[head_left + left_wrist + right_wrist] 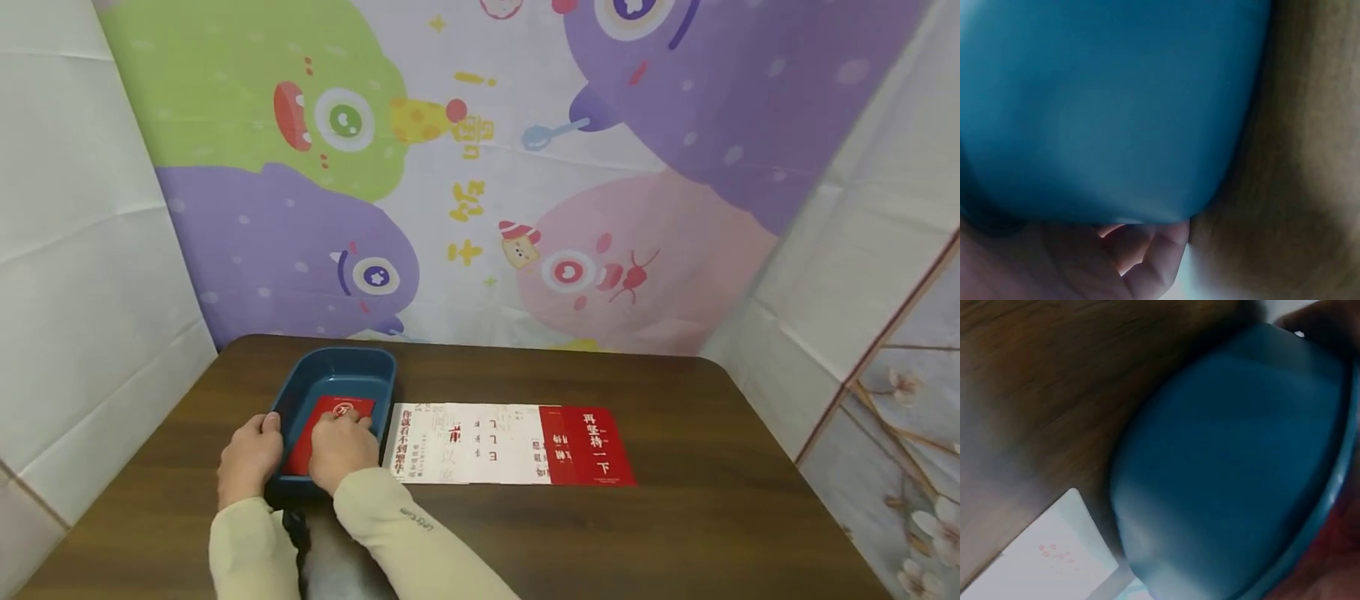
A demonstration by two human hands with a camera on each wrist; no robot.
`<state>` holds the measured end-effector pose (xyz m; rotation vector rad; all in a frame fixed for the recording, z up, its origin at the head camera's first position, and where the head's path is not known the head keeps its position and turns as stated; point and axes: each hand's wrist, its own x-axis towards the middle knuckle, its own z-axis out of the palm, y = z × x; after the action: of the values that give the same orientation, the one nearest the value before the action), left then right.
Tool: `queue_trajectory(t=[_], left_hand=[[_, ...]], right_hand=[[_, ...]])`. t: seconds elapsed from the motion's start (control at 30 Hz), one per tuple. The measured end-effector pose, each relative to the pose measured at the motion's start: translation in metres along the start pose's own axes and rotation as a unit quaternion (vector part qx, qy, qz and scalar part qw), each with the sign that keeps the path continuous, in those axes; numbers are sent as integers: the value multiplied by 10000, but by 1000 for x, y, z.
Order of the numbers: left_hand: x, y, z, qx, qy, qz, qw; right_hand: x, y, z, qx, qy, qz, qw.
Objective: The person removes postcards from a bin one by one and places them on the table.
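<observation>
A dark blue rectangular tray (pixel 341 367) stands at the left of the table. My left hand (pixel 251 457) grips its near left side; in the left wrist view its curled fingers (pixel 1160 262) press against the tray's outer wall. Inside the tray lies a red card (pixel 306 446) with a white round emblem near its far end. Bent over that card, my right hand (pixel 345 450) pinches it, though its fingertips are mostly hidden. Beside the tray runs a row of overlapping printed cards, white ones (pixel 427 450) to the left and red ones (pixel 600 454) to the right.
The brown wooden table (pixel 525 533) carries the tray and the card row. A cartoon-printed cloth (pixel 465 317) hangs behind its back edge, with pale panels (pixel 90 250) on both sides. The row's left end sits close to the tray's right wall.
</observation>
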<state>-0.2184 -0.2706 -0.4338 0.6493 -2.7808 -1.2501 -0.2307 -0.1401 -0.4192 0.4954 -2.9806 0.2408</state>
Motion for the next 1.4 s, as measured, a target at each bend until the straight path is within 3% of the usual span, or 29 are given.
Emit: queue_trajectory(t=[0.1,0.2,0.43,0.57,0.63,0.73,0.9,1.0,1.07,1.23,1.33,1.4], left_hand=[[1,0,1,-36,-3,-32,10000],[1,0,4,-84,-40,-68,9999],[0,-1,2,-106,13,-68,9999],[-2,2,-2,-114,138,-1,9998],[-3,4,-3,-128,174,11,9998],[-3,4,-3,-140,154,-9,9998],[-2,1,1,-132,79,-42,9999],[-2,1,0,-137,80,-10,9999],[-2,2,0,-134,92,19,9999],[-2,2,1,-136,154,-14,9998],[-3,1,3,-155,177,-63,9997],[-2,2,3,-128,212,-59,9997]], right_hand=[[6,-11,5,-280,-301,725,9965],[11,-15,10,-370,-605,1061,9918],[18,-13,17,-104,-518,943,9941],[21,-11,14,551,-391,817,9944],[22,-10,11,1117,-431,895,9888],[23,-6,9,2147,-440,1184,9685],[25,4,4,3716,129,1578,9148],[24,8,3,4165,586,1244,8987],[24,10,4,4277,738,938,8960],[22,16,5,4963,862,799,8601],[19,20,6,5375,1080,828,8322],[20,23,6,5764,1287,786,8031]])
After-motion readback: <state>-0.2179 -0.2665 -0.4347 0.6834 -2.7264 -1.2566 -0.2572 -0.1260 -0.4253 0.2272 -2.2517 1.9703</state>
